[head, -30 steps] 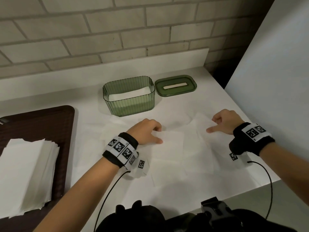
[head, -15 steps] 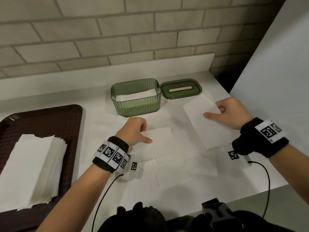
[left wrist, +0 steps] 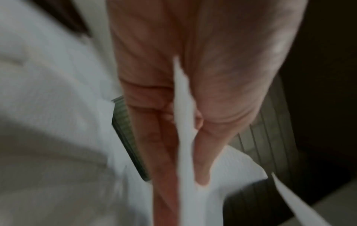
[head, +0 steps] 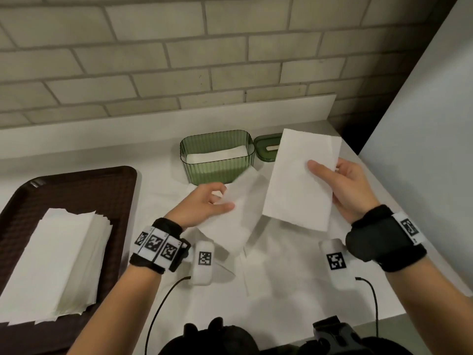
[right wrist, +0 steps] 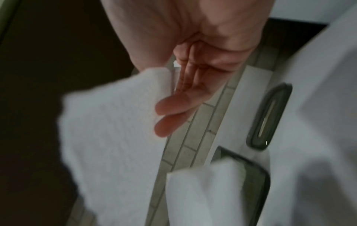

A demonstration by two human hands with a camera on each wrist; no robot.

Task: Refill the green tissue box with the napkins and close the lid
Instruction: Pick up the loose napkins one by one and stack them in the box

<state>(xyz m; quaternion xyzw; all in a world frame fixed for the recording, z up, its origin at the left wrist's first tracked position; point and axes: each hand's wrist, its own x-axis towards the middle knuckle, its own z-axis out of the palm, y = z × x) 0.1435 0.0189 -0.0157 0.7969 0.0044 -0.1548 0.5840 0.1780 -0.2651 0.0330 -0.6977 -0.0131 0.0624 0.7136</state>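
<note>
The green ribbed tissue box (head: 217,172) stands open at the back of the white counter with a few napkins lying in it. Its green lid (head: 266,149) lies flat to the right of it, partly hidden behind a lifted napkin. My right hand (head: 343,185) pinches a white napkin (head: 299,180) between thumb and fingers and holds it up above the counter. My left hand (head: 204,203) pinches a second napkin (head: 238,213) lifted just in front of the box. In the left wrist view that napkin (left wrist: 183,137) runs edge-on between thumb and fingers.
A brown tray (head: 84,190) at the left holds a stack of white napkins (head: 53,262). Several loose napkins (head: 268,272) lie spread on the counter under my hands. A brick wall runs behind, and a pale panel (head: 422,149) rises at the right edge.
Both hands have lifted off the counter, each with a napkin; the right napkin has risen higher and now covers part of the lid. The camera has tilted up.
</note>
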